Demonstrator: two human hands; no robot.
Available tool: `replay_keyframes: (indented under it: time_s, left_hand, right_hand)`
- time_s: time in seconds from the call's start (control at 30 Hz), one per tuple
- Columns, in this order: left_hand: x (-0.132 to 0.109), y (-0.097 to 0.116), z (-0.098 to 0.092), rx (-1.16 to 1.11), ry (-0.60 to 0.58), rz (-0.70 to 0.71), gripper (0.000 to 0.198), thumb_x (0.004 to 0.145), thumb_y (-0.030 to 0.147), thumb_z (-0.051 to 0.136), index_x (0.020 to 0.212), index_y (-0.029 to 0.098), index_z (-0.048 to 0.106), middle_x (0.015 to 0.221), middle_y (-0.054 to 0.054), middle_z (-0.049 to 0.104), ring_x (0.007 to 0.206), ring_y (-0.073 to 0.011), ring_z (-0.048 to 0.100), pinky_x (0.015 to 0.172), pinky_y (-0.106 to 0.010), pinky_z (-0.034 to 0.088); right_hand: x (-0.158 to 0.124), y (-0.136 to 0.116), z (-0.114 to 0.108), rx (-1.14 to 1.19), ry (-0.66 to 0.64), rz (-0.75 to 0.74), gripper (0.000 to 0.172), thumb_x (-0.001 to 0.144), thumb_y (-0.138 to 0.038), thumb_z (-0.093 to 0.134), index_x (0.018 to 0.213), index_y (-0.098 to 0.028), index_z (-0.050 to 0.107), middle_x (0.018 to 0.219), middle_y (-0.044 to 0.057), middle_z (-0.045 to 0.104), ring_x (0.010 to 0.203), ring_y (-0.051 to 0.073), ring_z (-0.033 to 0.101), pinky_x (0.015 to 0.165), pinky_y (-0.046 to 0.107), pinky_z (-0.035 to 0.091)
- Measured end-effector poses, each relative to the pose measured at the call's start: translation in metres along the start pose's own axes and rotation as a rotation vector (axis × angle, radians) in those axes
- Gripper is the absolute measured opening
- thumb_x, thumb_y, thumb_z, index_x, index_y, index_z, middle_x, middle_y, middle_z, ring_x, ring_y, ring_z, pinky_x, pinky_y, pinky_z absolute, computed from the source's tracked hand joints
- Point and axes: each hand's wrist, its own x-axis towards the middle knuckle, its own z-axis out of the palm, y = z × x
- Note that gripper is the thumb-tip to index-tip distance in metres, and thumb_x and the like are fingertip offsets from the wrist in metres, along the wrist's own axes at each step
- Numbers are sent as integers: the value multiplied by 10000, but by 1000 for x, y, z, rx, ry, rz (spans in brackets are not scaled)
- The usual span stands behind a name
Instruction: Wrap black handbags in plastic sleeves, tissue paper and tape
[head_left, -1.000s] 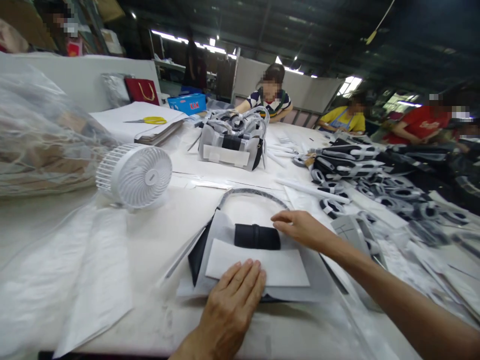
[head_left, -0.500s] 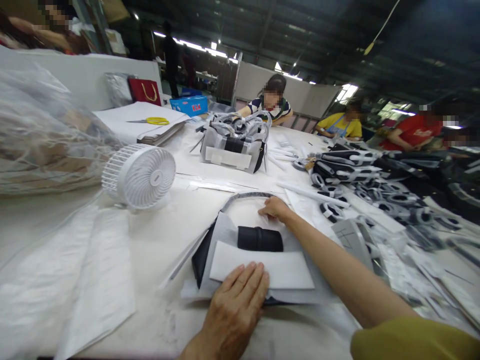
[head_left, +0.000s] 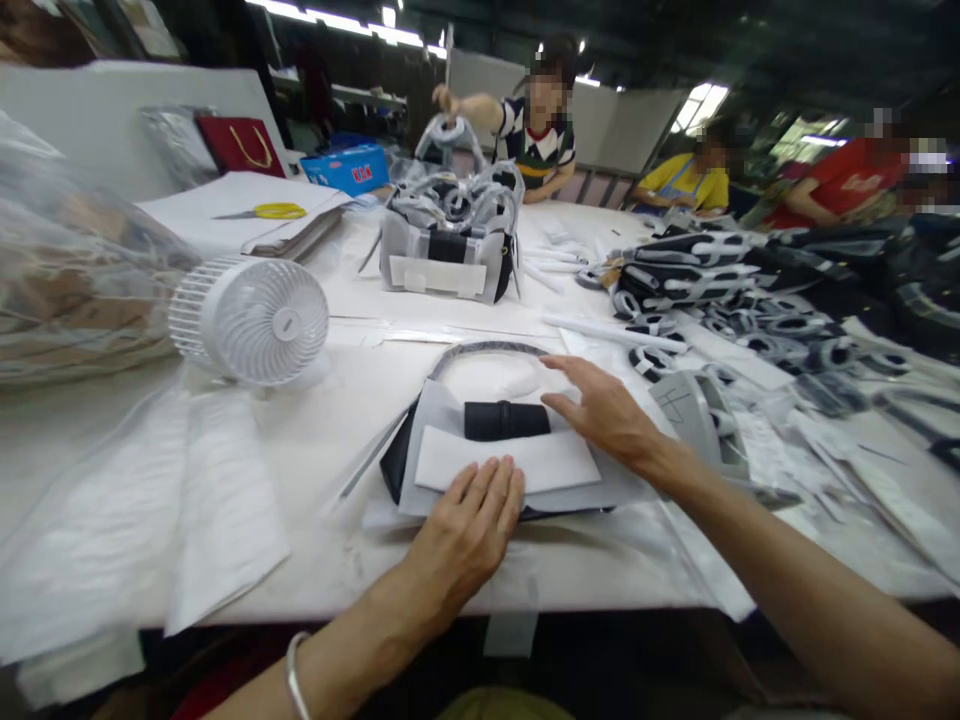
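Observation:
A black bag (head_left: 505,420) lies flat on the white table (head_left: 330,470), covered with grey-white wrapping sheets (head_left: 508,463); its wrapped curved handle (head_left: 487,349) arcs behind it. My left hand (head_left: 463,530) rests flat on the front edge of the wrapped bag, fingers stretched out. At the bag's right side, my right hand (head_left: 607,413) lies flat on the wrapping with its fingers spread.
A white desk fan (head_left: 251,320) stands at left, with loose white sheets (head_left: 150,520) before it. A pile of wrapped bags (head_left: 450,240) sits mid-table, black bags and straps (head_left: 720,290) lie at right. Yellow scissors (head_left: 274,211) rest on paper. Several people work at the far side.
My right hand drew back from the handle area to the bag's right side and flattened. The camera view tilted down and back. The striped-shirt person across raised an arm with a wrapped handle.

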Motion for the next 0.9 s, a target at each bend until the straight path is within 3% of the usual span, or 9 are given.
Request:
replay_keyframes:
  time_s: [0.07, 0.13, 0.23, 0.3, 0.4, 0.53, 0.73, 0.9]
  left_hand:
    - [3, -3, -4, 15, -58, 51, 435, 973, 117, 352, 1382, 24, 467, 1413, -198, 538, 1265, -273, 555, 1037, -401, 454]
    - [5, -7, -7, 16, -80, 101, 429, 966, 103, 372, 1377, 9, 457, 1394, -217, 549, 1252, -272, 567, 1019, -390, 462]
    - [8, -12, -11, 10, -77, 150, 416, 959, 81, 381, 1360, -1, 460, 1365, -225, 571, 1239, -267, 578, 992, -376, 476]
    - [10, -14, -13, 5, -94, 157, 416, 955, 72, 386, 1358, -3, 456, 1372, -230, 563, 1240, -266, 579, 988, -379, 478]
    - [11, -14, -14, -5, -119, 153, 420, 951, 67, 395, 1362, -2, 448, 1384, -237, 549, 1250, -267, 571, 993, -384, 472]
    - [10, -15, -11, -14, -102, 157, 408, 955, 80, 401, 1352, 6, 460, 1376, -217, 562, 1248, -271, 568, 973, -376, 474]
    - [12, -14, -13, -41, -125, 123, 410, 933, 67, 403, 1338, 29, 460, 1349, -197, 571, 1239, -258, 557, 962, -369, 455]
    - [25, -9, -23, -34, -180, 9, 333, 929, 122, 428, 1250, 77, 504, 1202, -165, 622, 1055, -249, 617, 872, -372, 477]
  right_hand:
    - [-35, -17, -15, -23, 77, -149, 287, 936, -223, 562, 1216, -201, 619, 1163, 73, 695, 1119, 218, 630, 1027, 377, 473]
    - [-67, -31, -21, -74, 8, -294, 276, 955, -217, 528, 1209, -246, 632, 1127, 45, 710, 1116, 211, 634, 1058, 392, 459]
    - [-99, -40, -9, -255, -118, -405, 406, 933, -143, 508, 1328, -212, 574, 1297, 89, 646, 1249, 262, 559, 1145, 490, 361]
    - [-107, -40, 7, -377, -124, -401, 465, 917, -79, 480, 1374, -145, 532, 1383, 146, 579, 1292, 306, 516, 1139, 534, 347]
    - [-108, -40, 26, -460, -107, -360, 500, 914, -25, 436, 1401, -122, 494, 1415, 176, 542, 1308, 332, 491, 1121, 569, 343]
    - [-108, -40, 34, -484, -86, -333, 496, 926, -30, 422, 1408, -132, 481, 1377, 181, 570, 1264, 323, 519, 1090, 558, 360]
    - [-104, -35, 31, -576, -119, -431, 438, 936, -62, 422, 1364, -106, 503, 1289, 180, 618, 1071, 288, 602, 918, 426, 479]
    - [-79, -37, 14, -510, -215, -404, 416, 892, -26, 459, 1285, -149, 525, 1154, 125, 670, 932, 234, 625, 792, 330, 495]
